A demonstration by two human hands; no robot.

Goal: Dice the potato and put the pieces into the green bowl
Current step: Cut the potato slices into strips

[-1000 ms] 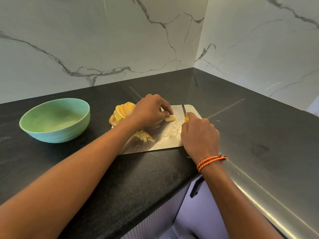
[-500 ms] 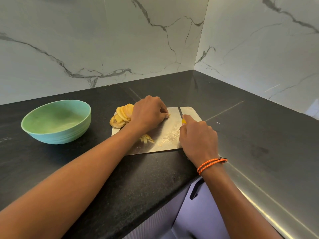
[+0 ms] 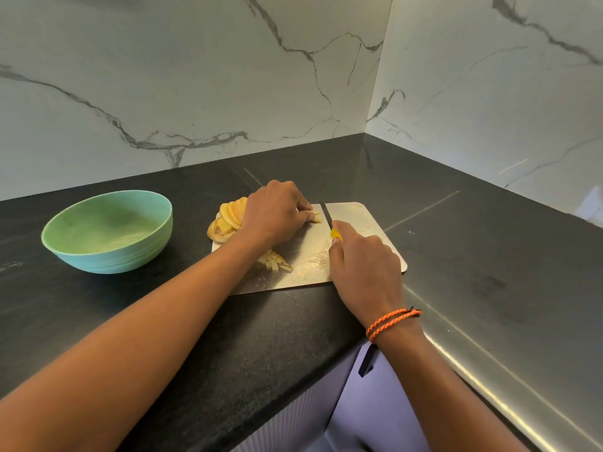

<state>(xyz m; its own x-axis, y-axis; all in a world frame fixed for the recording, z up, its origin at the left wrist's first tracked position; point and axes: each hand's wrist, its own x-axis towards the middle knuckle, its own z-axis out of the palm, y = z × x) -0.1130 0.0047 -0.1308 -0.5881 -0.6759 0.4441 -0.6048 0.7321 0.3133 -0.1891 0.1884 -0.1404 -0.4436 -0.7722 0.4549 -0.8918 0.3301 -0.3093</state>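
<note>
A metal cutting board point(image 3: 368, 233) lies on the black counter. My left hand point(image 3: 274, 213) holds down a potato piece point(image 3: 316, 218) at the board's far side, fingers curled over it. Beside that piece stands the dark blade of a yellow-handled knife point(image 3: 327, 218), gripped by my right hand point(image 3: 365, 265). A fan of potato slices point(image 3: 226, 220) leans at the board's left edge. Cut potato sticks point(image 3: 272, 261) lie near the board's front, partly under my left forearm. The green bowl point(image 3: 107, 230) stands to the left, with no pieces visible inside.
Marble walls meet in a corner behind the black counter point(image 3: 456, 256). The counter's front edge runs below my arms, with a cabinet door and dark handle point(image 3: 367, 360) beneath it.
The knife blade has shifted left, closer to the piece under my left fingers. My left hand slid slightly along that piece. The view has dipped a little.
</note>
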